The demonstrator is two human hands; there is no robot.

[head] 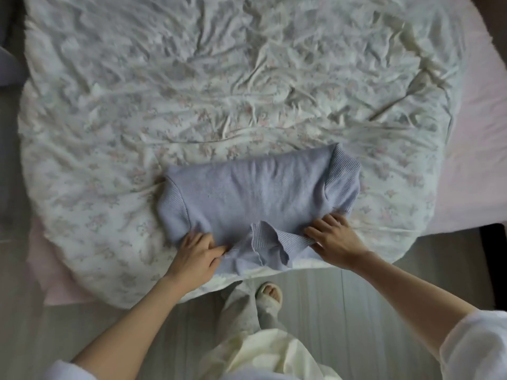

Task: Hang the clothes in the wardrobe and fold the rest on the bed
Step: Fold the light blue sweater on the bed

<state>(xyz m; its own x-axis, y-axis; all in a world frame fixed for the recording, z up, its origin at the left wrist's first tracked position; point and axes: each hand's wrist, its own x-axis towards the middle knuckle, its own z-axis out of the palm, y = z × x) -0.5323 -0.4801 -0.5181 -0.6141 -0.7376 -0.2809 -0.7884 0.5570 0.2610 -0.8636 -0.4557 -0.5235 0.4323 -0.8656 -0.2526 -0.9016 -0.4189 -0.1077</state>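
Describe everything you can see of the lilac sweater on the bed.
The lilac sweater is a soft, fine knit with ribbed bands at both ends and along its near edge. It lies partly folded into a compact oblong on the floral duvet, near the bed's edge. The left hand and the right hand each grip its near edge, where a ribbed flap hangs loose.

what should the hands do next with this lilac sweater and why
Probably lift the near edge and fold it away over the body. The sweater lies part-folded on the floral duvet, and the left hand and right hand both grip its near ribbed edge, which bunches between them.
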